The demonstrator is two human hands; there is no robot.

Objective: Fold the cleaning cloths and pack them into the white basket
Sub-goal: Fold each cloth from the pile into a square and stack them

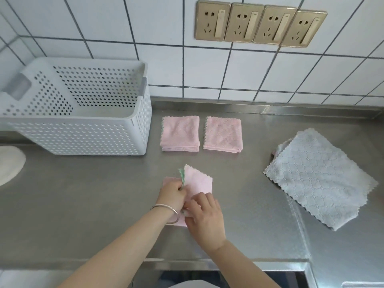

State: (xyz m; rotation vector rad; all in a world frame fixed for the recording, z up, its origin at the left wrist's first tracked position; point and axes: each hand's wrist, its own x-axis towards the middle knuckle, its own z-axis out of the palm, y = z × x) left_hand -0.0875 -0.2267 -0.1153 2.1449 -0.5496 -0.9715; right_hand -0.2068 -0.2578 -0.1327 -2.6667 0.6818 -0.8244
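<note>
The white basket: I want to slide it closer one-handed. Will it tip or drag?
The white basket is perforated plastic and looks empty, so probably light. Its broad base on the smooth steel counter should slide easily; pushed high, its tall walls might tilt it.

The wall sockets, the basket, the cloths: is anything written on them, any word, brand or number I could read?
No readable text anywhere in this view.
Wall sockets: only pin holes and plain switches; any marking is too small to make out.
White basket: holes only, no label.
Pink cloth in the hands, two folded pink cloths and grey cloths: woven pattern, no tag visible.
</note>
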